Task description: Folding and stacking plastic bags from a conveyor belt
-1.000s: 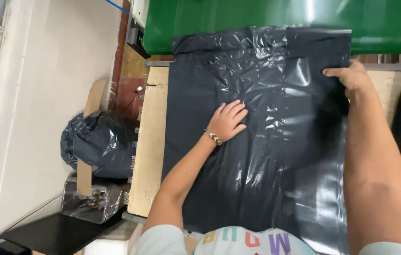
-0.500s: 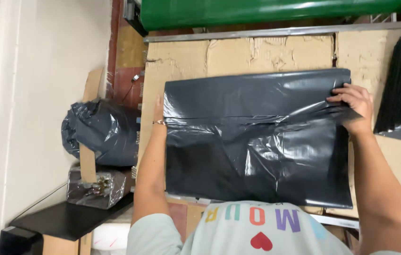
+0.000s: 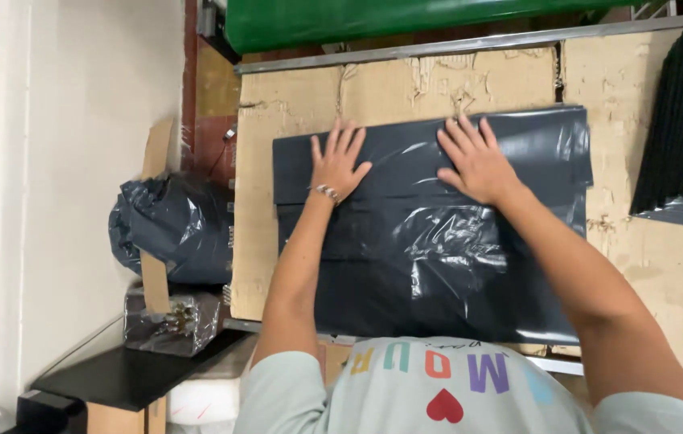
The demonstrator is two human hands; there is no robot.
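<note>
At 9 o'clock, a tied black bag (image 3: 168, 229) is bulging on the floor; its contents are hidden. At centre, a glossy, creased dark plastic sheet (image 3: 438, 257) is lying folded on the cardboard-covered table (image 3: 647, 241). The left hand (image 3: 338, 162) is pressing its far edge at 11 o'clock, fingers spread flat. The right hand (image 3: 478, 161) is pressing at 12 o'clock, fingers likewise apart.

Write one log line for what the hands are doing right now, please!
left hand: flat on black plastic bag | right hand: flat on bag, fingers spread | bag: folded, on cardboard-covered table
</note>
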